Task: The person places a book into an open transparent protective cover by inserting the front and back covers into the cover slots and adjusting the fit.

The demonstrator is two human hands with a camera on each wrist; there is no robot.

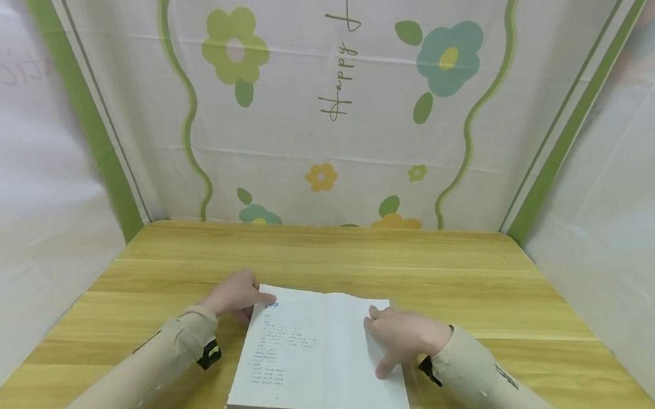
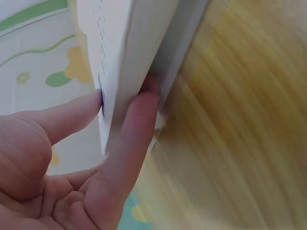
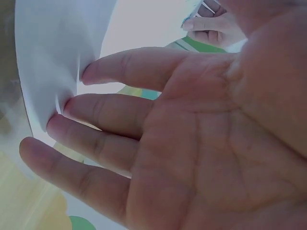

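Wooden table [image 1: 456,271] is sitting inside a floral-print cloth backdrop [image 1: 317,88], white sheets hanging at 9 and 3 o'clock. Open book [image 1: 311,355] is lying flat near the table's 6 o'clock edge, printed text on its left page. Left hand [image 1: 236,295] is pinching the book's far-left corner, at 10 o'clock. Right hand [image 1: 404,341] is pressing the right page with fingers straight and spread.
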